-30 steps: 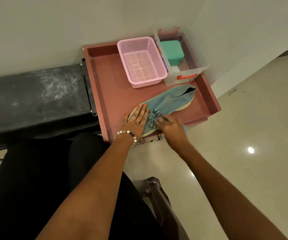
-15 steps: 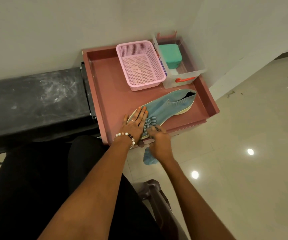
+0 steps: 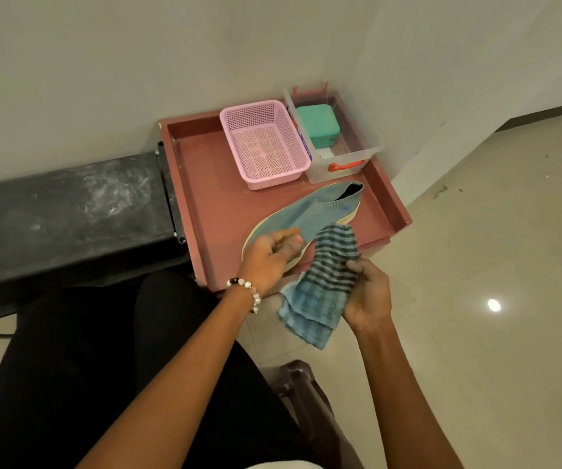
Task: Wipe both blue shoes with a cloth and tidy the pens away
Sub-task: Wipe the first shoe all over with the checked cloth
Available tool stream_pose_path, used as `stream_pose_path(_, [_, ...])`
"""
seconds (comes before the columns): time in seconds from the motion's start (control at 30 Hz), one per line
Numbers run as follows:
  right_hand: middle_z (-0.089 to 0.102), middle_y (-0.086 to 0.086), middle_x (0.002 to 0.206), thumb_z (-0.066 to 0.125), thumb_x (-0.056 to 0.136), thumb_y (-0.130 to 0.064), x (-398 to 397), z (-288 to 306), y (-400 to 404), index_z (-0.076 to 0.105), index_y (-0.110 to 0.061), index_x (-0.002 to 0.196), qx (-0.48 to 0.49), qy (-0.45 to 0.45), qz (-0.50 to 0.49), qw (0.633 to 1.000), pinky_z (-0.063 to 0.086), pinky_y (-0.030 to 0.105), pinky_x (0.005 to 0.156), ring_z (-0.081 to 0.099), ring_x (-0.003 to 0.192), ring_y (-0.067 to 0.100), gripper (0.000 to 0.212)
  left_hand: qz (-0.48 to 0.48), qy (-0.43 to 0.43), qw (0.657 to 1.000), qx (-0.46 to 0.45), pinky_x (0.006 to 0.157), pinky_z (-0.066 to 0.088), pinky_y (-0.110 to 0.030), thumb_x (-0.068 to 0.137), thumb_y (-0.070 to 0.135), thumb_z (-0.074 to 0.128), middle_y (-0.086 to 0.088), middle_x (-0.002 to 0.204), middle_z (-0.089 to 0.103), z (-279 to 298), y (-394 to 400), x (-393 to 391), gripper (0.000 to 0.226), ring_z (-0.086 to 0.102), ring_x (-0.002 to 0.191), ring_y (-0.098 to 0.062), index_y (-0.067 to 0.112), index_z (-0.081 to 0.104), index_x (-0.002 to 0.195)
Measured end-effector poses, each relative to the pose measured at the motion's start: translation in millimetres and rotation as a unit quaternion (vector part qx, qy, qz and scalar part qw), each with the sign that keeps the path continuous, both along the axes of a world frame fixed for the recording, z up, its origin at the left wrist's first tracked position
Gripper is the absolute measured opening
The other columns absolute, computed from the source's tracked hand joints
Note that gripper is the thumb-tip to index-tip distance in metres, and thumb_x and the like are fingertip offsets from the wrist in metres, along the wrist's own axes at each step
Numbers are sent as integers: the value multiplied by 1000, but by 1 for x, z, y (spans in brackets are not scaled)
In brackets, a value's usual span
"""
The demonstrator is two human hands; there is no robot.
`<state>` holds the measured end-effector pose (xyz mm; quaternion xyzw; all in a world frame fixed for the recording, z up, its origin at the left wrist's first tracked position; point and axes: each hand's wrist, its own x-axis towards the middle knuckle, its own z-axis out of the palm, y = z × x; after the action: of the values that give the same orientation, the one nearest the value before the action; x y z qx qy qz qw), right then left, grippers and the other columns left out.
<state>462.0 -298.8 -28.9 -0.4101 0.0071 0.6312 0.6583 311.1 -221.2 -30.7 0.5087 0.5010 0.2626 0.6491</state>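
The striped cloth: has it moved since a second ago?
Yes. The striped cloth has come off the blue shoe toward the person, past the red tray edge, held by the right hand.

Blue shoe with a cream sole; cloth blue with dark green stripes; pink mesh basket; teal box; dusky red tray.

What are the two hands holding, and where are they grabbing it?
The right hand grips the striped cloth at its right edge, about midway. The left hand holds the blue shoe at its toe end.
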Motion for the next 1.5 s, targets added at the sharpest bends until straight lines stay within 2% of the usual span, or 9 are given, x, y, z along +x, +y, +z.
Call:
stream_pose_path(0.2, [64, 22, 104, 45, 87, 8, -18, 15, -4, 59, 12, 109, 20, -207, 48, 977, 55, 31, 77, 63, 92, 27, 27, 9, -92, 986, -142, 86, 55, -34, 86, 29, 67, -8, 99, 73, 10, -21, 16, 39, 69, 91, -18, 7, 63, 118])
stream_pose_path(0.37, [57, 15, 113, 59, 80, 16, -27, 15, -14, 69, -4, 102, -5, -509, 74, 858, 48, 10, 78, 59, 88, -9, 32, 34, -140, 967, -208, 77, 57, -36, 90, 16, 64, -11, 90, 71, 15, -25, 14, 10, 68, 78, -19, 8, 67, 96])
stream_pose_path(0.5, [65, 9, 94, 75, 73, 3, -27, 13, -16, 63, -14, 98, -59, -467, -31, 881, 53, 20, 72, 63, 79, 7, 32, 72, -181, 957, -215, 72, 59, -34, 98, 8, 50, -16, 96, 69, 15, -23, 12, 15, 69, 80, -21, 1, 63, 100])
stream_pose_path(0.63, [66, 0, 105, 77, 76, -20, -17, 13, -14, 55, -15, 120, -66, -401, 93, 909, 53, 18, 69, 65, 93, 10, 50, 84, -255, 935, -232, 72, 59, -30, 101, 7, 42, -13, 96, 69, 19, -22, 11, 18, 69, 85, -19, 2, 59, 107])
stream_pose_path(0.73, [72, 5, 101, 78, 74, -20, -12, 10, -12, 63, -10, 113, -44, -392, 197, 898, 56, 26, 74, 69, 94, 19, 43, 78, -133, 978, -140, 83, 57, -39, 98, 7, 50, -12, 96, 69, 12, -22, 12, 13, 67, 87, -23, 10, 61, 104])
stream_pose_path(0.93, [74, 8, 83, 77, 76, -32, -11, 10, -12, 71, -5, 88, -88, -437, 149, 883, 58, 40, 73, 71, 81, 27, 30, 74, 7, 997, 29, 81, 58, -42, 88, 8, 67, -16, 93, 72, 3, -19, 4, 22, 70, 88, -28, 14, 67, 109])
stream_pose_path(1.17, [66, 21, 114, 55, 91, -29, -11, 22, -18, 61, 4, 116, -54, -143, 180, 972, 53, 40, 88, 64, 105, 32, 41, 85, -77, 993, 2, 78, 57, -34, 95, 2, 53, -14, 86, 67, 6, -18, 7, 26, 66, 81, -19, 19, 59, 114])
stream_pose_path(1.33, [69, 21, 105, 58, 92, -22, -13, 23, -11, 63, 5, 108, -114, -203, 100, 967, 57, 35, 75, 69, 93, 30, 32, 161, 111, 976, 96, 82, 53, -38, 93, 26, 61, 6, 85, 64, -4, -15, 4, 3, 62, 86, -17, 25, 62, 90])
stream_pose_path(1.5, [72, 13, 101, 58, 93, -16, -18, 23, -8, 65, -4, 108, -85, -321, 110, 937, 56, 41, 83, 68, 95, 28, 21, -2, 85, 996, -17, 74, 59, -39, 78, 58, 67, -5, 91, 73, 0, -27, 11, 45, 70, 83, -22, 15, 72, 93])
